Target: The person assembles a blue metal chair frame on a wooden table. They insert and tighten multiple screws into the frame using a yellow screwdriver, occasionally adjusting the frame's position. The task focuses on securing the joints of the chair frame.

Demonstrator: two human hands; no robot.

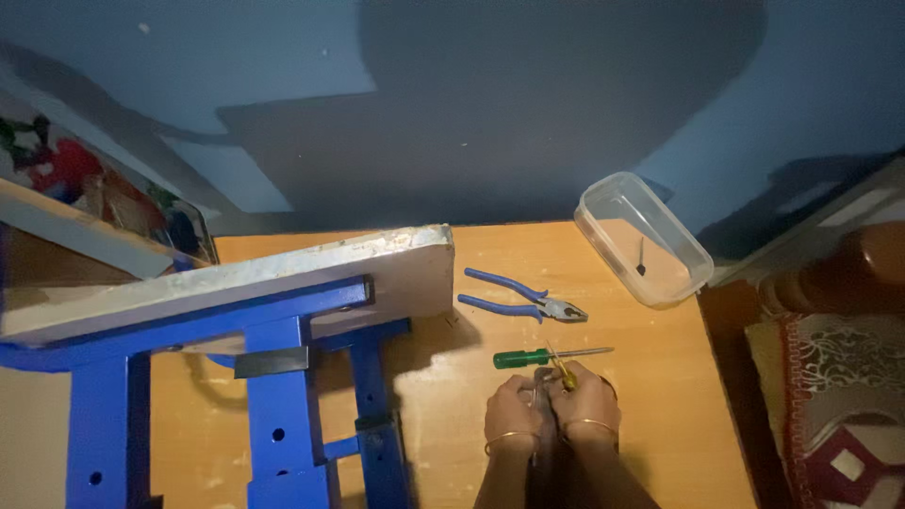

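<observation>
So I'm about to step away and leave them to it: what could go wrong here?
Both hands, left and right, crowd one small metal part with a yellow-handled tool between them; a slip could jab a finger. The screwdriver lies right beside the hands and could be knocked or roll. The overturned blue table rests on its side close by and might shift if bumped. Dim light makes small parts hard to see.

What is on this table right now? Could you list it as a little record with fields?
surface: wooden table
hands: left hand and right hand close together, gripping a small yellow-handled tool
nearby tools: green-handled screwdriver; blue-handled pliers
container: clear plastic box, open, small dark item inside
large item: blue metal frame with pale board, lying tipped over
</observation>
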